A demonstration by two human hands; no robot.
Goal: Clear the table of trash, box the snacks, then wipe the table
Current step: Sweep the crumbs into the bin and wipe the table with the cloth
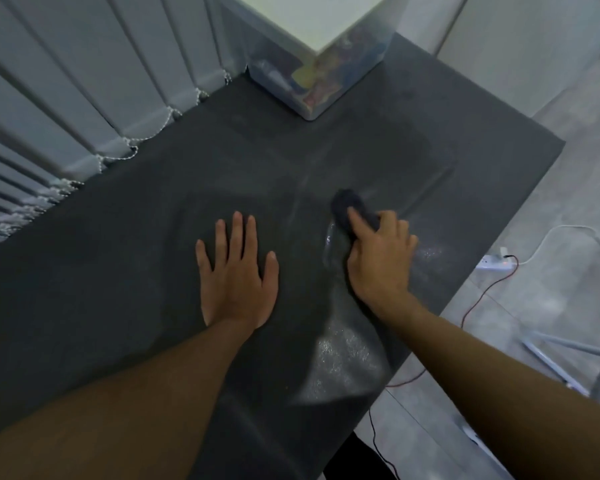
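Along the left edge of the surface (118, 271) hang the vertical blinds (66, 109), their bead chains brushing the dark top. My left hand (238, 271) lies flat near the middle of the surface, fingers straight and a little spread, holding nothing. I judge it is there to brace me as I lean in, and to keep the top steady under the rubbing. At the far edge stands the box (326, 64), lid on, with coloured packets showing through its cloudy wall. The snacks look boxed and set back there, out of the wiping path, and I see no trash on the top. Right of my flat hand is the dark cloth (352, 209), bunched into a pad and pressed on the surface toward the right edge. My right hand (381, 258) grips it from behind, forefinger laid along the top to bear down. Wet streaks (343, 358) shine near the right and near edges, so I judge the wiping is under way, with the left part looking dry. Beyond the right edge, a power strip (496, 263) lies on the floor (551, 306).
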